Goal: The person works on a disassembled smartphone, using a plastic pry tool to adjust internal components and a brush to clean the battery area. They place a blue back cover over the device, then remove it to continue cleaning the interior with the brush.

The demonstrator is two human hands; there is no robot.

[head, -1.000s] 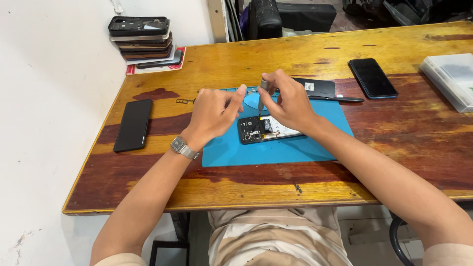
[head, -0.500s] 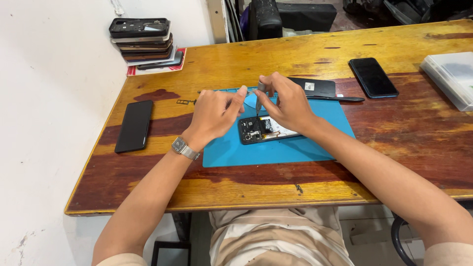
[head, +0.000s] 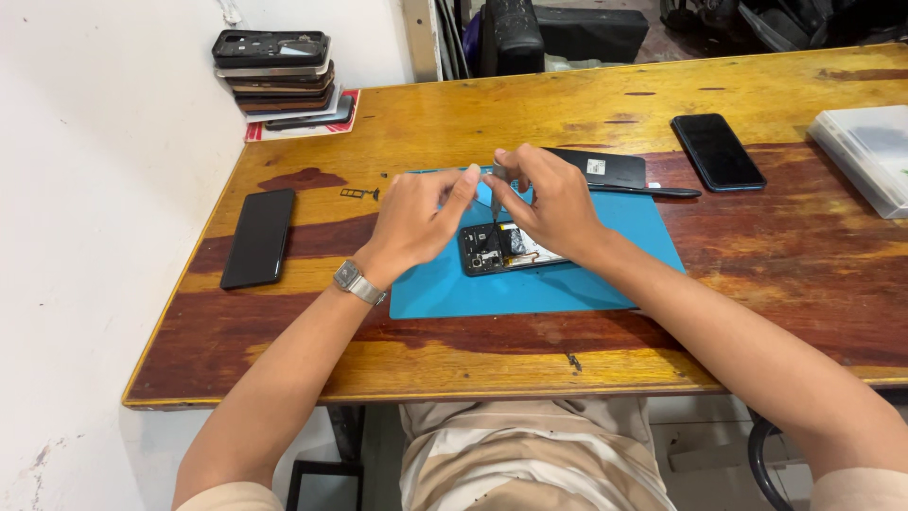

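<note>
The head view looks down on a glossy wooden table [head: 530,360], its varnish streaked yellow and dark red. On it lies one flat blue rubbery work mat [head: 530,289], rectangular with square corners. One opened black smartphone [head: 501,248] rests on the mat's middle with its back removed, showing dark circuit parts and a pale patch inside.

Two bare hands meet just above that phone. The left hand [head: 416,222], with a silver metal wristwatch [head: 357,282] on its wrist, has its fingers curled narrow, the thumb and forefinger tip touching the top of a thin grey metal screwdriver [head: 496,194]. The right hand [head: 553,203] pinches the same tool between thumb and forefinger, the other fingers folded; the shaft stands nearly upright with its tip down at the phone's upper end.

Three more single items lie flat near: one black slab phone [head: 258,238] left of the mat, one dark glass-faced phone [head: 717,151] to the right, and one black rectangular back cover [head: 605,168] at the mat's far edge, beside a slim dark pry tool [head: 653,192]. One stack of several phones and cases [head: 282,76] stands in the far left corner. One translucent plastic box [head: 865,151] sits at the right edge.
</note>
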